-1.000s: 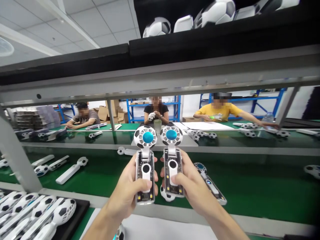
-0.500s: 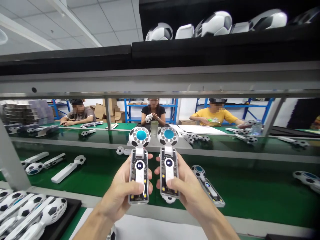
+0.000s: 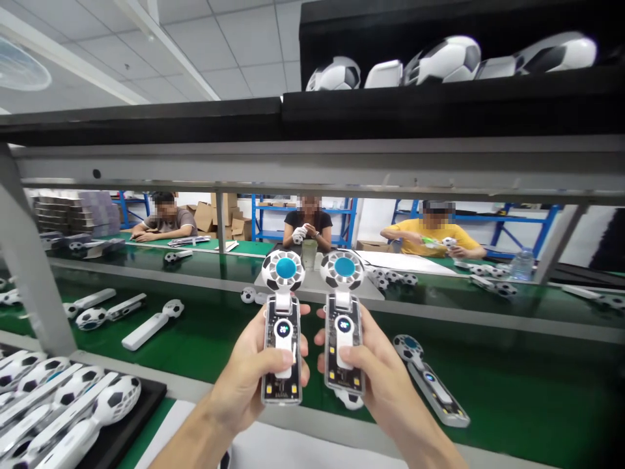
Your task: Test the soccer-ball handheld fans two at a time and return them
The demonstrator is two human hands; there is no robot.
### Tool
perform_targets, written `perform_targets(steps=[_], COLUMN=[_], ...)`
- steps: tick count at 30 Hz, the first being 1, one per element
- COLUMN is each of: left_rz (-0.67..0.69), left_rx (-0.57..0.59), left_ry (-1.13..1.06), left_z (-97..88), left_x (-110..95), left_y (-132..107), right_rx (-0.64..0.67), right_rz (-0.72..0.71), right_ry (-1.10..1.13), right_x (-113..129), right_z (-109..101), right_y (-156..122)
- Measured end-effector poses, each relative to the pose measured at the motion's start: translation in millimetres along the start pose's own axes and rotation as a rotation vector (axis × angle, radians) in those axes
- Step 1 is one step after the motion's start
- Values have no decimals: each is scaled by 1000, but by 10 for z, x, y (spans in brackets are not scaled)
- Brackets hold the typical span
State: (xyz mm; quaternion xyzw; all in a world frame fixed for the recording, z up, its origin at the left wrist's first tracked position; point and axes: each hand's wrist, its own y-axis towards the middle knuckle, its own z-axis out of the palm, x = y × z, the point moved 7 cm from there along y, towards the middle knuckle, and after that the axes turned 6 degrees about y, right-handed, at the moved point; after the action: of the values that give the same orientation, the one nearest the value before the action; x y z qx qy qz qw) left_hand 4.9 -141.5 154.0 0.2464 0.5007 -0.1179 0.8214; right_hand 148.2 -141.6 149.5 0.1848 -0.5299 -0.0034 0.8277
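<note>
Left hand (image 3: pixel 249 381) grips one handheld fan (image 3: pixel 282 339); right hand (image 3: pixel 378 381) grips a second fan (image 3: pixel 344 332). Both are held upright, side by side, displays facing the wearer, thumbs on the front buttons, apparently for comparison. A third fan (image 3: pixel 430 381) lies on the green surface (image 3: pixel 512 384) just beyond. Seated co-workers (image 3: pixel 307 225) occupy the far side.

I hold two fans, one in my left hand (image 3: pixel 249 381), one in my right hand (image 3: pixel 378 378). Three people sit across the belt. One water bottle (image 3: pixel 522 264) stands at right.
</note>
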Motion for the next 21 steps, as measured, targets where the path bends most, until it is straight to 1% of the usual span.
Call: perform_targets(steps=[8,15,18,19,20,21], left_rz=[6,3,5,19,47,82], left_rx=[-2,25,32,17,-27,-111], left_ry=[-45,-90,-70,-36,28,123], left_z=[13,12,15,7,-19,-68], left_x=[-20,-29,-30,-33,-44,-61], left_y=[-7,-37,-48,-43,-32,-21], right_rx=[-15,-12,-42,-71,-99,-124], right_rz=[17,-15,-31,-37,-33,-21], right_ry=[12,6,7,23,58,91], right_x=[-2,1,16,26,30,27], right_z=[-20,-20,-4,-11,-22,-37], right_y=[-14,12,5,-9,-30,-55])
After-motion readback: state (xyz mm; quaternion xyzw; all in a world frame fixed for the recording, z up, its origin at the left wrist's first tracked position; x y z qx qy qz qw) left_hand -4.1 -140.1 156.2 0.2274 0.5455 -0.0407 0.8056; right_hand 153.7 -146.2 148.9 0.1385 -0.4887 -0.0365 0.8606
